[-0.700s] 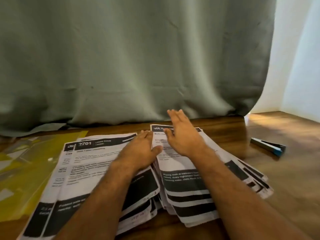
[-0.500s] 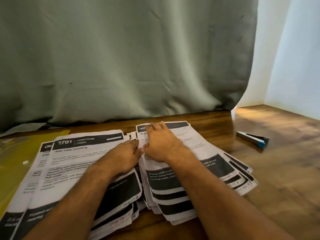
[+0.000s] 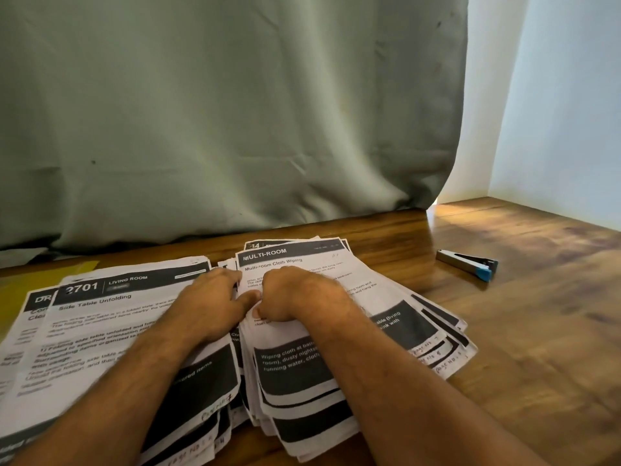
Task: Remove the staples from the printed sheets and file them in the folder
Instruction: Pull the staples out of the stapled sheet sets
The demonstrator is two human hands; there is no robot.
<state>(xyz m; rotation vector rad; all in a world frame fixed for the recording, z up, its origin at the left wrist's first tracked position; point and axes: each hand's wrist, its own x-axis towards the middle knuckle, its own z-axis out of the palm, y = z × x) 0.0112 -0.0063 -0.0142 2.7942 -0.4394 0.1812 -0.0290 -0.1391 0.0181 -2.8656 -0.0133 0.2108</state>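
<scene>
Two piles of printed sheets lie on the wooden table. The right pile (image 3: 336, 364) is topped by a "Multi-room Cloth Wiping" page, the left pile (image 3: 100, 331) by a "Side Table Unfolding" page. My right hand (image 3: 295, 294) has its fingers curled on the right pile's top sheet, thumb tucked at the sheet's left edge. My left hand (image 3: 211, 304) rests on the left pile beside it, its thumb touching the right pile's edge. A yellow folder (image 3: 20, 287) shows at the far left, mostly hidden under the sheets.
A grey and blue staple remover (image 3: 468, 262) lies on the table (image 3: 537, 314) to the right of the piles. A grey-green curtain (image 3: 218, 129) hangs down to the table's back edge. A pale wall stands at the right.
My right hand has pulled back from the top of the right pile and curled its fingers on the top sheet. The left hand has stayed beside it. The view has shifted left.
</scene>
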